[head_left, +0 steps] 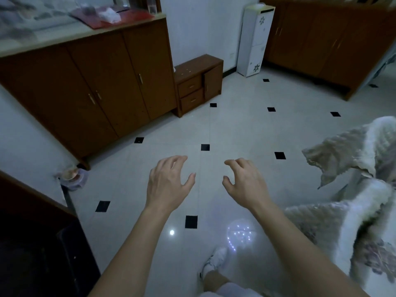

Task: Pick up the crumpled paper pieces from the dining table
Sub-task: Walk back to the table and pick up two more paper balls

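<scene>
No crumpled paper pieces show anywhere in this view, and neither does a dining table, so I cannot tell where they are from here. My left hand is stretched out in front of me with the palm down, its grip wide and empty, fingers loosely curled and spread. My right hand hangs beside it, a little apart, in the same way: grip wide, fingers bent like a claw, holding nothing. Both bare forearms reach forward over the floor, which is pale, glossy tile set with small black squares and carries bright reflections of lights near my feet. My white shoe is planted on the tile below my right arm. To my right a quilted cover with a fluffy white edge drapes over some furniture. To my left a long brown cabinet stands against the wall, its pale surface carrying a red folder with something white lying on it. Just beside the cabinet's far end sits a low drawer unit, and further along the wall a white water dispenser. A small bowl rests on the floor by the cabinet's near corner.
</scene>
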`<state>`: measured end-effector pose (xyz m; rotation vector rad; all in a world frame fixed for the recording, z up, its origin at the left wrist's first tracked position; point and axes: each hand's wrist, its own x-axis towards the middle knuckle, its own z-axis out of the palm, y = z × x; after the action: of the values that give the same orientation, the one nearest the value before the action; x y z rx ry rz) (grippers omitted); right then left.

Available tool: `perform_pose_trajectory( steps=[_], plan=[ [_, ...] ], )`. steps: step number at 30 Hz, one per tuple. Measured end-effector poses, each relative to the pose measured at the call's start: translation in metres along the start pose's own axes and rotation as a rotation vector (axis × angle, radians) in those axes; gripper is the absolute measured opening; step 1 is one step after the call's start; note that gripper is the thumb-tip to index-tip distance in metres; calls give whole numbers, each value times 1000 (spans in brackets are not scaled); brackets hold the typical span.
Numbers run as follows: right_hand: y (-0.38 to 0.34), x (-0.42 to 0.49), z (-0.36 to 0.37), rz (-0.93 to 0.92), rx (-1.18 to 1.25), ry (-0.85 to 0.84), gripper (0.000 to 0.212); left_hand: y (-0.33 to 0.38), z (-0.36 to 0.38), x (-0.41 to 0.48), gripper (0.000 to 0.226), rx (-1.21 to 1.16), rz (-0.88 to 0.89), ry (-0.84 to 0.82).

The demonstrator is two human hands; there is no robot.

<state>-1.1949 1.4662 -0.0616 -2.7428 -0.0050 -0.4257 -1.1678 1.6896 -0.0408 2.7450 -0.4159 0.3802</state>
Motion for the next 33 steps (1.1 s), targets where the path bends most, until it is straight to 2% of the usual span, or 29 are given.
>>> perform_pose_trajectory(
  steps=[6,12,20,25,33],
  plan=[
    [49,106,5,93,34,77,37,16,39,125,49,4,82,-40],
    [114,160,-13,237,-3,144,38,65,75,223,46,-59,226,-68],
    [203,149,-61,519,-91,244,38,172,133,302,51,-225,532,-149],
    [259,120,-90,768,-155,319,34,262,175,329,50,-337,746,-215],
    [317,95,-127,1141,-274,407,41,393,232,367,50,-510,1084,-370]
  ],
)
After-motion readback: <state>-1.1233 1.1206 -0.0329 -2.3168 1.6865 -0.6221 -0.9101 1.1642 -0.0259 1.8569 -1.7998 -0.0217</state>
